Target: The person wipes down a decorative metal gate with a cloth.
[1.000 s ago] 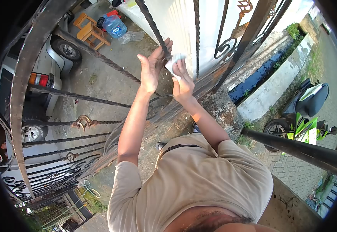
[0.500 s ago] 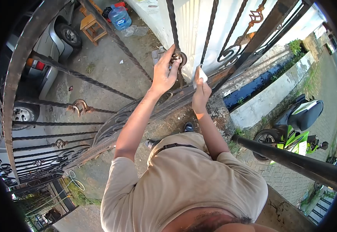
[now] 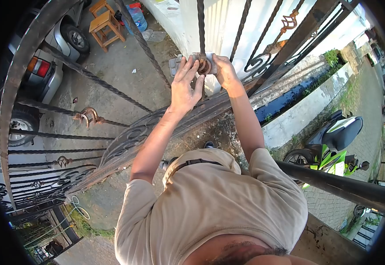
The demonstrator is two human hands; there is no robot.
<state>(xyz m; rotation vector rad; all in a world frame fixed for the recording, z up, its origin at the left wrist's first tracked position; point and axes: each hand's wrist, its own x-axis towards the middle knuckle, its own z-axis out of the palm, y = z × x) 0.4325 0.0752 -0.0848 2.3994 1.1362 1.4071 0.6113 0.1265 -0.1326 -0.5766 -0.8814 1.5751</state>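
Note:
A wrought-iron gate of dark twisted bars (image 3: pixel 202 26) stands before me. On one bar is a brown, rusty-looking basket-shaped ornament (image 3: pixel 205 67). My left hand (image 3: pixel 186 88) is at its left side, fingers stretched out and fingertips at or very near the metal. From the right, my right hand (image 3: pixel 225 74) holds a folded whitish sheet of sandpaper (image 3: pixel 210 59) against the ornament's upper right side. The sheet is partly hidden behind the bar and the fingers.
The gate's scrolled lower rail (image 3: pixel 157 118) crosses below my hands. Beyond it are a parked car (image 3: pixel 47 75), a wooden stool (image 3: pixel 105 26), a water jug (image 3: pixel 136 20) and a white wall (image 3: pixel 221 26). To the right lie a water-filled drain (image 3: pixel 285 104) and a green motorcycle (image 3: pixel 329 154).
My right hand has moved up and left, bringing the sandpaper from beside the neighbouring bar to the ornament. My left hand has shifted slightly down and left, its fingers now off the upper bar.

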